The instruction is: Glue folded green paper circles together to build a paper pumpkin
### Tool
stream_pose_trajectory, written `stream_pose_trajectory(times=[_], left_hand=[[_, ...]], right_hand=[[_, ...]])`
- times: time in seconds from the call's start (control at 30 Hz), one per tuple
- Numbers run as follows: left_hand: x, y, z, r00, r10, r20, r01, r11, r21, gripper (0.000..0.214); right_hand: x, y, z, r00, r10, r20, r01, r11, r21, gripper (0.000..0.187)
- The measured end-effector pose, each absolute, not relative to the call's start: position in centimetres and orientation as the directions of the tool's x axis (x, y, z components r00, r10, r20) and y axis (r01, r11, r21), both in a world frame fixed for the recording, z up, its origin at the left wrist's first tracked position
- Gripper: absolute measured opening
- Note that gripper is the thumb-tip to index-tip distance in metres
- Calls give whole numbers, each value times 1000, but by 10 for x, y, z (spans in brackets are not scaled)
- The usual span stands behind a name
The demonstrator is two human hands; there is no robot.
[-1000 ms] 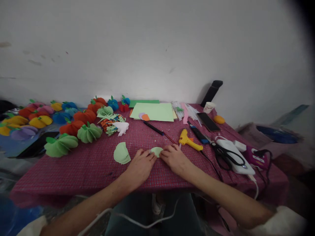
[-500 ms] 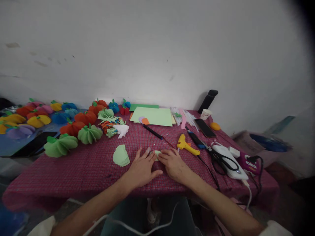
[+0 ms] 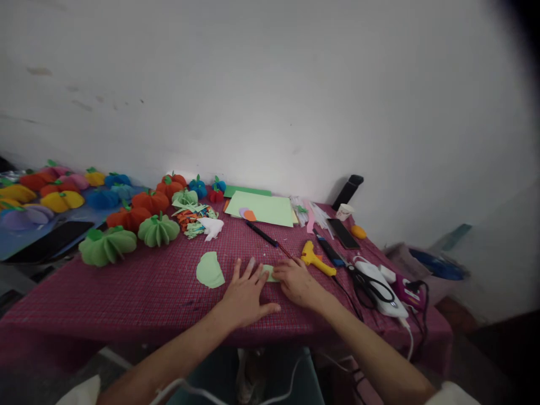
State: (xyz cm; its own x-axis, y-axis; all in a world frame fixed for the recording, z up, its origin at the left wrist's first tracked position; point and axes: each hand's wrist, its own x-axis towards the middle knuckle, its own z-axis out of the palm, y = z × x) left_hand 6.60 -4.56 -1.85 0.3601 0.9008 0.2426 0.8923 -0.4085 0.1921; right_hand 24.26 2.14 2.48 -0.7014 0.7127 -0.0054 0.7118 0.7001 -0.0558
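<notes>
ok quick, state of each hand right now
Left hand: open, fingers spread, at the small green paper.
Right hand: fingertips on that paper; closed or not, cannot tell.

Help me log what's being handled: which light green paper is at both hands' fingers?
The small piece between the left hand and right hand, on the tablecloth. The overlapping stack lies left of the left hand; the large sheet lies farther back.

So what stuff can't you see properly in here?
Head view, green paper piece: its ends are hidden under the left fingers and right fingers.
Head view, paper cup: its print is too small to read.
Head view, left sleeve and right sleeve: cut off by the bottom edge.
</notes>
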Motion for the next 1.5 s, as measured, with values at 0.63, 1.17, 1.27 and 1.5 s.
stream_pose_trajectory(times=[0.63,1.17,1.27,1.5], left_hand=[[44,-44,-15,271,864,425,866,-411,284,36],[53,-43,-15,351,846,401,842,-473,260,34],[53,-43,-16,348,848,400,844,-469,261,35],[54,-43,-16,342,844,414,849,-466,249,36]], right_hand=[[230,99,33,-221,972,78,967,229,-114,23],[216,6,6,-385,921,59,886,387,-256,21],[209,3,5,-370,927,61,908,375,-188,18],[212,-4,8,-326,945,32,941,328,-83,23]])
